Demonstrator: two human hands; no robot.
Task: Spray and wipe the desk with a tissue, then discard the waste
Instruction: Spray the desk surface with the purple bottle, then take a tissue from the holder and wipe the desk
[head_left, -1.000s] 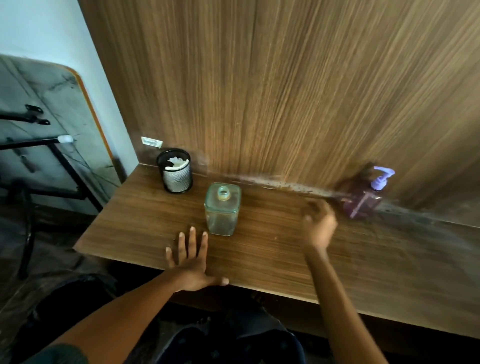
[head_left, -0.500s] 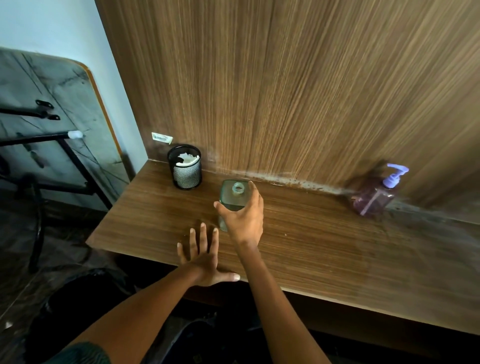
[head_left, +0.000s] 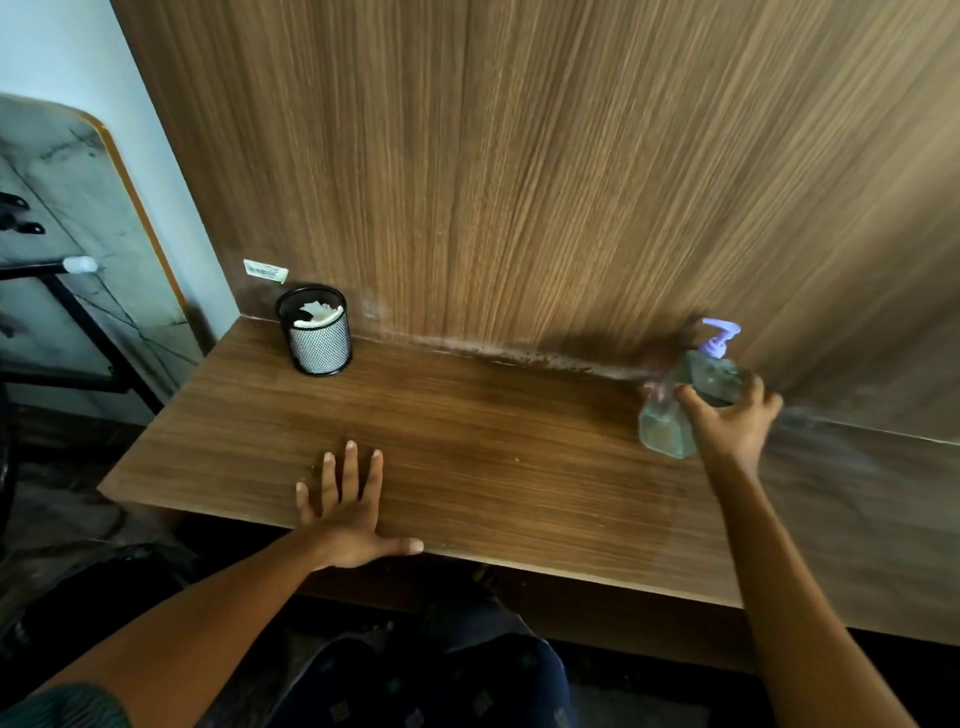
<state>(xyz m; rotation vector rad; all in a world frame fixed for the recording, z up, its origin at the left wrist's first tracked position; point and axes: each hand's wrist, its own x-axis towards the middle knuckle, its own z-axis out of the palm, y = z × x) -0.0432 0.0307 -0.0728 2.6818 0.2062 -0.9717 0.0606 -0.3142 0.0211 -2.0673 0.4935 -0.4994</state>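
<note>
My right hand (head_left: 730, 423) grips a pale green glass bottle (head_left: 662, 428) at the right back of the wooden desk (head_left: 493, 457); the bottle is tilted and blurred. Just behind it a purple pump dispenser (head_left: 719, 335) stands against the wood wall panel, its body mostly hidden by the bottle. My left hand (head_left: 350, 512) lies flat on the desk near the front edge, fingers spread, holding nothing. A black mesh cup (head_left: 318, 345) with crumpled white tissue (head_left: 314, 314) inside stands at the back left corner.
A whitish, stained strip (head_left: 519, 356) runs along the joint between desk and wall panel. A folded table with black metal legs (head_left: 67, 322) leans against the wall to the left. My knees are under the desk's front edge.
My right hand took hold of the green glass bottle at the desk's middle and carried it right, over to the pump dispenser. My left hand stayed flat on the desk.
</note>
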